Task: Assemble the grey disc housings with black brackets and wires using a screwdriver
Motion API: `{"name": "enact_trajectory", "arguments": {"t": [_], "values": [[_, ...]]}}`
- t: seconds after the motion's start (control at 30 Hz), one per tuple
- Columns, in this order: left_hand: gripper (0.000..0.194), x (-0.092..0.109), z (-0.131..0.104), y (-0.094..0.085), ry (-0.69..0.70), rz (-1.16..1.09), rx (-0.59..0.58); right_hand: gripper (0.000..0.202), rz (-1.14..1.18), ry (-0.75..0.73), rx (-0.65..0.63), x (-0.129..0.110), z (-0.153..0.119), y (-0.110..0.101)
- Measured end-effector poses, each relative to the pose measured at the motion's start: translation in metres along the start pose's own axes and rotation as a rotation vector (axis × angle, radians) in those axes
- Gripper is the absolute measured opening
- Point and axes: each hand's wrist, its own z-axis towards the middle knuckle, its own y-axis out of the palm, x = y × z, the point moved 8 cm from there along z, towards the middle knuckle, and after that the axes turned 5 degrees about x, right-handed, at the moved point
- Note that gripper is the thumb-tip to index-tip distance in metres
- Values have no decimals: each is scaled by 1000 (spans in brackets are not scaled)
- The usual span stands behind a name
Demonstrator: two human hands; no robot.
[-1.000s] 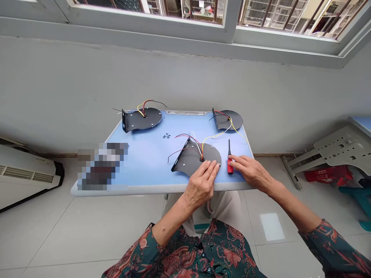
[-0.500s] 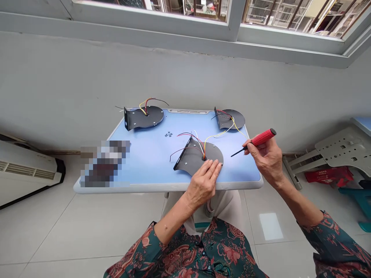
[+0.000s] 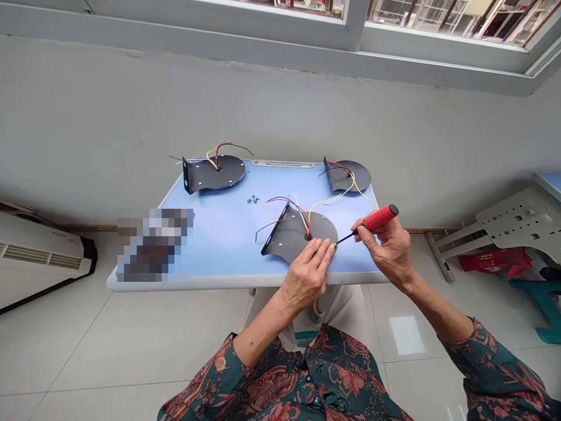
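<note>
Left hand (image 3: 304, 275): fingers extended side by side, laid on the near part of a dark grey metal bracket plate (image 3: 287, 242); whether the thumb closed on its rim could not be told.

Right hand (image 3: 392, 251): fingers and thumb gripped the red handle of a screwdriver (image 3: 380, 217). Shaft black, slanted down and leftward from those fingers; tip at the plate's rounded rim, just beside the left fingertips. Contact at the tip was too small to tell.

Bracket plate, particulars: under the left fingers, with a raised flange to their left. Red, black, white and yellow wires (image 3: 308, 229) rose from a central hole just beyond the fingertips.

Loose screws (image 3: 253, 199): one small cluster, beyond and left of the left fingers.

Second bracket plate (image 3: 230, 171): wired alike, farther off, left of the left fingers, past the screws.

Third bracket plate (image 3: 360, 171): also wired, beyond the right fingers and slightly left of them.

Table (image 3: 219, 234): blue top, pale edging, beneath all three plates. Pixelated patch (image 3: 153, 251): far left of the left fingers, contents unreadable.
</note>
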Motion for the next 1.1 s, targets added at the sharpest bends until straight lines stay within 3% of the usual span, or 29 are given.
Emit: {"name": "enact_trajectory", "arguments": {"t": [0.33, 0.43, 0.57, 0.73, 0.87, 1.03, 1.1], "values": [[64, -1, -3, 4, -36, -81, -12, 10, -74, -185, -78, -18, 0, 9], [56, -4, 3, -6, -97, -143, 28, 9, -100, -236, -85, -23, -1, 12], [32, -26, 20, -15, -329, -323, 7, 11, -145, -253, -45, -25, 1, 10], [15, -49, 45, 9, -535, -659, -125, 13, -162, -246, -22, -29, 6, 15], [7, -62, 51, 28, -695, -825, -124, 16, -147, -238, -4, -34, 7, 21], [11, -63, 49, 28, -718, -767, -103, 15, -114, -183, -56, -34, 13, 20], [13, -63, 50, 24, -691, -700, -84, 28, -109, -209, -65, -40, 20, 13]]}}
